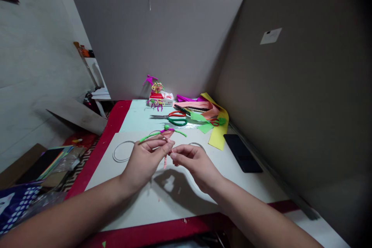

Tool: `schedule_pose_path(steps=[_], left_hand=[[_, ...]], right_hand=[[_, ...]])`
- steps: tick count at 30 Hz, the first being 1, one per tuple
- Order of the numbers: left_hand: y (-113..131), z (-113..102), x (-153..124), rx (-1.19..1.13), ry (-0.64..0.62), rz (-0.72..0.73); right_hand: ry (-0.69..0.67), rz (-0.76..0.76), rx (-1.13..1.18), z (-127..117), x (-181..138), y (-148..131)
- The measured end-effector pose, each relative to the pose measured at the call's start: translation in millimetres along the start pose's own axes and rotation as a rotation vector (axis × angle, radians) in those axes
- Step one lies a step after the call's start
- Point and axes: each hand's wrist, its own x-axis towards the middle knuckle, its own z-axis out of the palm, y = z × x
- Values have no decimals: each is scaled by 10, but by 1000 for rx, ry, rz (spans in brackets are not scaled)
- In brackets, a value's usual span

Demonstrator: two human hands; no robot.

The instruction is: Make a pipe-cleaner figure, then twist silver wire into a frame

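Above the white tabletop (130, 201), both my hands close on a small wrapped figure (167, 133) with a green head, long green arms, purple shoulders and a pink body. My left hand (151, 157) pinches its body between thumb and fingers. Fingertips of my right hand (192, 161) press together at the figure's lower part, right beside the left thumb. A pink leg hangs down below the left fingers. What exactly sits between the right fingertips is hidden. Loops of grey wire (116, 155) lie on the table behind my hands.
Scissors with red and green handles (171, 118) lie beyond my hands. Finished figures stand around a small box (165, 100). Yellow crepe paper (217, 139) and green scraps (205, 128) are at the right, near a black phone (242, 153). Grey panels (174, 38) enclose the back and right.
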Motion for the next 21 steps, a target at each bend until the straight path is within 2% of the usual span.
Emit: schedule_pose_path(steps=[3, 5, 10, 14, 17, 21], left_hand=[[15, -17, 6, -9, -38, -4], [28, -27, 5, -55, -85, -4], [86, -63, -7, -259, -199, -117], [136, -96, 5, -363, -266, -282], [146, -107, 32, -418, -265, -408], [144, -112, 56, -443, -273, -443]], right_hand=[[-24, -22, 4, 13, -7, 27], [-10, -96, -40, 17, -22, 43], [82, -500, -446, 9, -70, 42], [56, -792, -681, -27, -72, 39], [19, -950, -802, -81, -41, 53], [-17, -1104, -984, -158, 13, 63]])
